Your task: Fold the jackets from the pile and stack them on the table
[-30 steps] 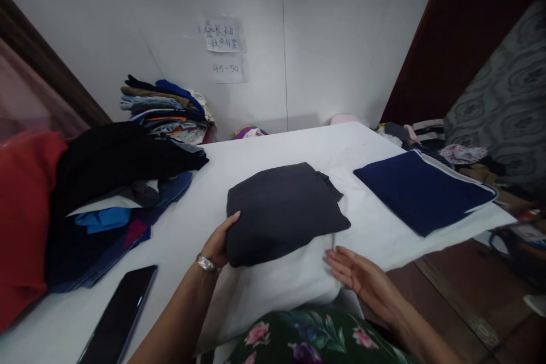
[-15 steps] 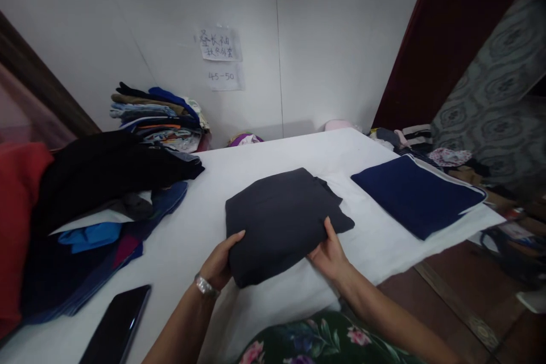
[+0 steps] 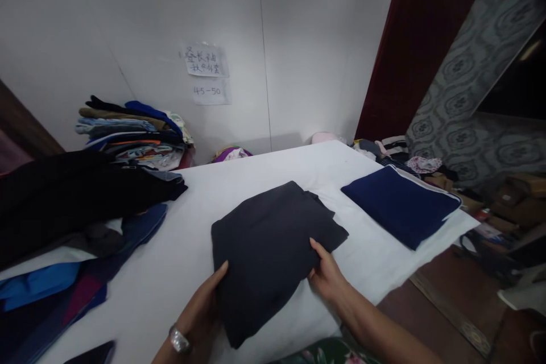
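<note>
From the head-worn camera's side, I see both hands on one dark grey folded garment, at the near middle of the white-covered table. The left hand, a silver band at its wrist, grips the left edge, its thumb on top and the other fingers hidden. The right hand pinches the near right edge, thumb above, fingers curled under. The garment's near end tapers to a low corner between the hands; its right end is uneven and juts past the right hand.

Well apart, to the right, a navy folded piece with a pale edge lies flat. On the left is a loose heap of clothes, black on top, and behind it a folded stack by the wall. Two paper notes hang there. A dark phone shows partly at the near left.
</note>
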Available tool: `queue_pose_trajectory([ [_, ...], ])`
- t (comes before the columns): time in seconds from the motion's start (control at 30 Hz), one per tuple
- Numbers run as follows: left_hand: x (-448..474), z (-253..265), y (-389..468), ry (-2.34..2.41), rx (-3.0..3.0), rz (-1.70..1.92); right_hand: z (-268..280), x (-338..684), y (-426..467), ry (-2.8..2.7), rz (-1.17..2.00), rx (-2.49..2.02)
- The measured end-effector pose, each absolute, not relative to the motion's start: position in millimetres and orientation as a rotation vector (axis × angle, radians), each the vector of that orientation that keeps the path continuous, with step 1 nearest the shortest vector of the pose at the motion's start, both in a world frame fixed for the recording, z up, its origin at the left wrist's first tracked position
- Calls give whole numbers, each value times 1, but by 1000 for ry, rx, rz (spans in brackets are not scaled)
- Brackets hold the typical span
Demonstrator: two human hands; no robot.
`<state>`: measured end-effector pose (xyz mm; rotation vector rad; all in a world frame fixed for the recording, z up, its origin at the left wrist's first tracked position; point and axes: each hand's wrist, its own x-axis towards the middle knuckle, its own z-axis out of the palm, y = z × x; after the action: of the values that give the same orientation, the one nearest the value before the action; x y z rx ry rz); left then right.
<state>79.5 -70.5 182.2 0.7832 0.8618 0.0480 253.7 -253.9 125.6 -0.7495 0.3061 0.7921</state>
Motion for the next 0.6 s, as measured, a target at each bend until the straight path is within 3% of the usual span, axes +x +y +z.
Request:
queue_pose_trajectory([
  [0.33,97,179,-63,939,721,98,137,259,-249,288,893,-619],
  [0.6,87,192,-65,1012,780,146,149,252,-249,232,844,-807],
])
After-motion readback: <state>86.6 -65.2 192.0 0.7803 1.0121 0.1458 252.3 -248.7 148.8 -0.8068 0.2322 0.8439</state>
